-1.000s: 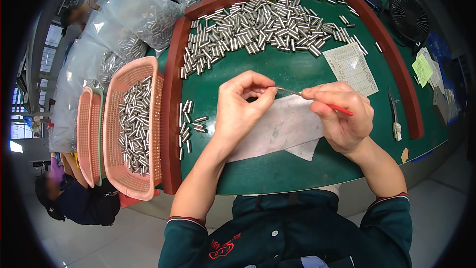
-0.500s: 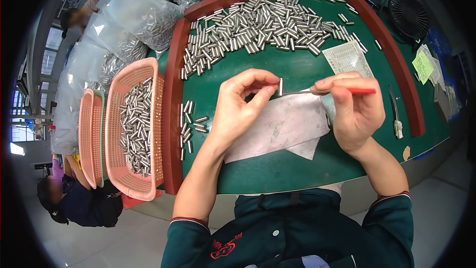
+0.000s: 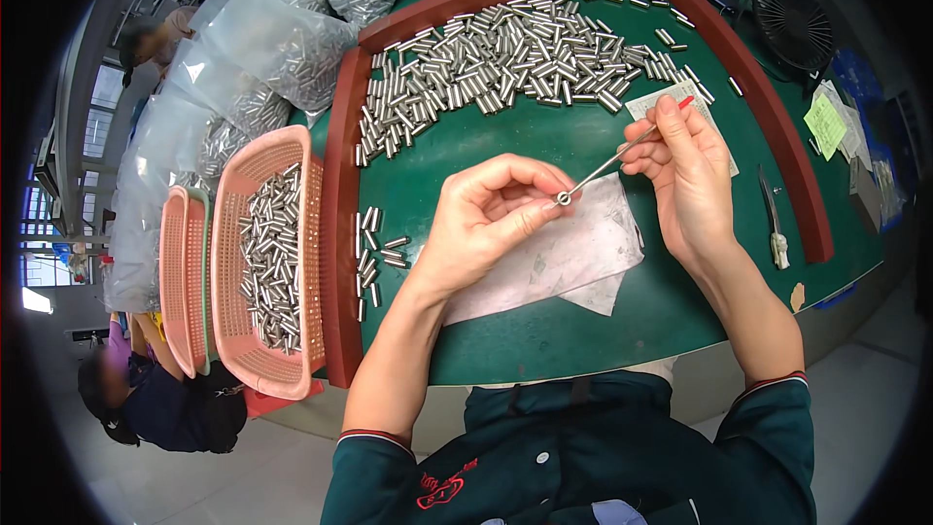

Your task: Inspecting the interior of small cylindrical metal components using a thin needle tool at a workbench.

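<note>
My left hand [image 3: 491, 219] pinches a short metal tube [image 3: 564, 198] between thumb and fingers, its round open end showing. Closed around a thin metal rod tool with a red end [image 3: 607, 161] is my right hand [image 3: 688, 180], off to the right and a little higher. The tool slants down to the left, and its tip meets the tube; whether it goes inside, I cannot tell. Beneath the hands lies a stained pale cloth [image 3: 535, 272]. A large heap of metal tubes [image 3: 505, 53] spreads over the green table's far part.
A dark red wooden border [image 3: 340, 233] frames the green tabletop [image 3: 525, 350]. Left of it stand a pink basket of tubes [image 3: 316, 331] and another pink basket [image 3: 180, 282]. Bags of tubes [image 3: 292, 49], a black fan [image 3: 792, 24], tweezers-like tool [image 3: 777, 224] and a printed sheet [image 3: 714, 122] lie around.
My right hand has risen and turned, tilting the tool from nearly level to a steep slant. The tube in my left hand has turned from side-on to end-on and sits slightly lower.
</note>
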Tool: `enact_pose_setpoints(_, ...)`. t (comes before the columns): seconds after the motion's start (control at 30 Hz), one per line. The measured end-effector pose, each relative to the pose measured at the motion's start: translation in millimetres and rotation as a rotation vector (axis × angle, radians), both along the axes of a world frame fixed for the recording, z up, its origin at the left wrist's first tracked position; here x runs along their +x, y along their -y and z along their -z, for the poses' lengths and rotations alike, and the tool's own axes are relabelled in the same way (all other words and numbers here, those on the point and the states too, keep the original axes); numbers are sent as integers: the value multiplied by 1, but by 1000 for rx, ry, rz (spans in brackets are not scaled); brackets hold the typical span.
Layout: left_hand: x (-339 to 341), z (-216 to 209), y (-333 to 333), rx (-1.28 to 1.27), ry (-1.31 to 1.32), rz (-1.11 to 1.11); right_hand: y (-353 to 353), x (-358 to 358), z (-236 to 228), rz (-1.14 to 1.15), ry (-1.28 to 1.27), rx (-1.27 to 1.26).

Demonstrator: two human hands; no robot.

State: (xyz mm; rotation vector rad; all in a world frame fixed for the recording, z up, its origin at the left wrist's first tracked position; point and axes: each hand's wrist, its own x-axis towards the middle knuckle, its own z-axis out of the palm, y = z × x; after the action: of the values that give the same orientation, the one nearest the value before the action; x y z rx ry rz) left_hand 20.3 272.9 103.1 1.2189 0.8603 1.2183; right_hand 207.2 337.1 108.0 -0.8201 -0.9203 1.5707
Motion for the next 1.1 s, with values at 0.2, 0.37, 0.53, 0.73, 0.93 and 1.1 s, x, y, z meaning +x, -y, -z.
enact_pose_setpoints(0.2, -4, 4, -1, -77, 201, 100, 0, 1, 5, -98, -55, -170)
enact_pose_setpoints(0.37, -11, 6, -2, -16, 392, 151, -16, 11, 8, -26, -138, -285)
enact_pose_setpoints(0.53, -6, 4, -4, -298, 8, -261, 10, -2, -11, 187, 113, 531)
enact_pose_setpoints(0.73, -1, 9, -5, -269, -132, -375, 17, -6, 2, 111, 415, 1318)
enact_pose_setpoints(0.93, -4, 12, -3, -229, -282, -377, 16, -8, 6, 165, 411, 1267)
enact_pose_setpoints(1.1, -4, 12, -3, -251, -297, -366, 16, -10, 7, 168, 404, 1268)
